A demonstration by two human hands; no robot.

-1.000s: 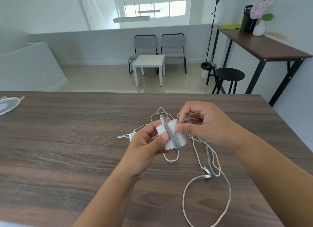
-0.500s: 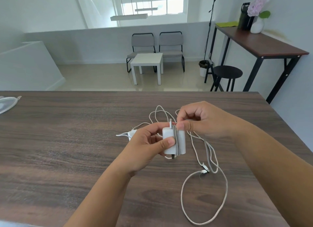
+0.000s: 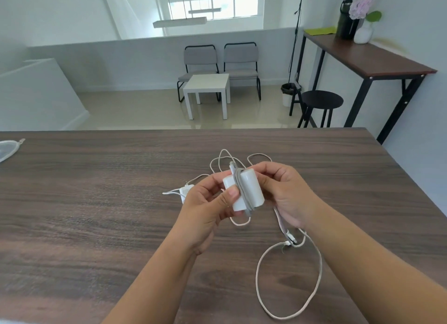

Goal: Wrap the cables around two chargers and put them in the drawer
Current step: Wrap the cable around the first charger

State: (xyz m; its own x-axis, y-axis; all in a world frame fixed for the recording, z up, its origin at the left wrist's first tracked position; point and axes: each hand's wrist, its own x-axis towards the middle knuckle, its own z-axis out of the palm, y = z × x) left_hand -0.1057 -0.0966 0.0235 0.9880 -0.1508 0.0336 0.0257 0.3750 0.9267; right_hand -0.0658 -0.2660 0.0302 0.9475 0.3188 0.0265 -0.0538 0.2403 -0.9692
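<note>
A white charger block (image 3: 251, 190) is held above the dark wooden table (image 3: 96, 215), with a few turns of grey cable (image 3: 243, 193) wound round its middle. My left hand (image 3: 205, 207) grips the block's left side, thumb pressed on its front. My right hand (image 3: 285, 193) holds the block's right side, and the cable runs down under its palm. The loose cable (image 3: 319, 275) lies in a big loop on the table at the lower right. A second, smaller white charger (image 3: 185, 190) lies on the table just left of my left hand, partly hidden. No drawer is in view.
A pale round object (image 3: 7, 149) sits at the table's far left edge. More white cable loops (image 3: 225, 156) lie behind the hands. Beyond the table are a small white side table (image 3: 208, 86), two chairs, a black stool (image 3: 321, 101) and a tall desk on the right.
The block has been tilted and turned, and my right hand has dropped from above the block to its right side, carrying the cable round. The loose loop on the table has shortened slightly.
</note>
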